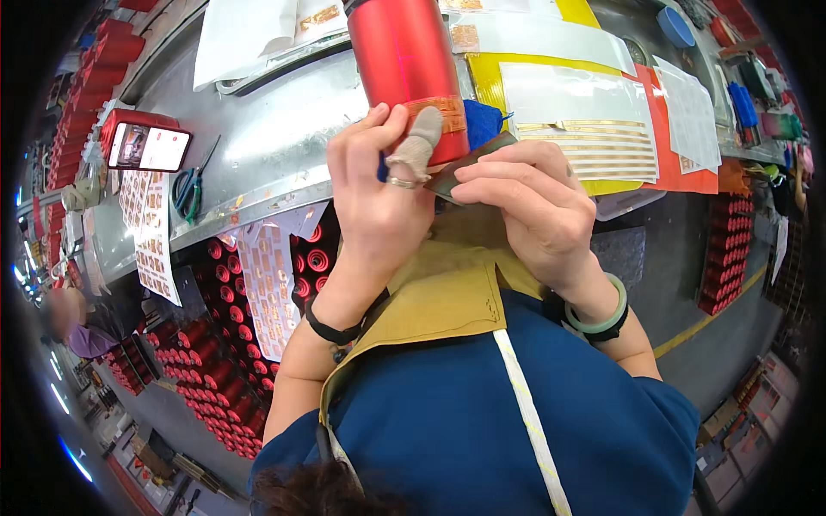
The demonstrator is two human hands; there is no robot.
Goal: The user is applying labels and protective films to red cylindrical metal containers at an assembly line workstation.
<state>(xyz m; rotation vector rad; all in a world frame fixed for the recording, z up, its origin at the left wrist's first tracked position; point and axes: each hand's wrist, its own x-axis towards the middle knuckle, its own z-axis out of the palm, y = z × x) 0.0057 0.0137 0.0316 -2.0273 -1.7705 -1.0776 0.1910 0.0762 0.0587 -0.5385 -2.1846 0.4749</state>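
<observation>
"Where's the red cylinder (403, 53)?"

"At 12 o'clock, above the bench's near edge, its lower end toward the wearer — an orange patch (453, 113) sits near that end"

"And the left hand (379, 205)?"

"Just below it, fingers bent, tips against the cylinder's lower part. One digit wears a beige cot (420, 142) and lies over the patch. Whether that hand bears any weight, I can't tell"

"The right hand (549, 205)?"

"Toward 1 o'clock, fingers narrowed in a pinch on a dark strip (471, 168), which slants between the hands, close by the cylinder's base. A green bangle (613, 305) circles that wrist"

"What's just beside them?"

"A blue cloth (484, 123) at 1 o'clock, right by the cylinder. Farther out at 2, a white sheet (578, 96) with gold bands (598, 148) lies over a yellow folder (483, 76)"

"The other way?"

"Toward 10, a phone (149, 147) with a lit screen, then scissors (188, 191) — and a printed sheet (155, 245) hanging over the edge. More red cylinders (205, 370) stand in rows below, around 8 o'clock"
</observation>
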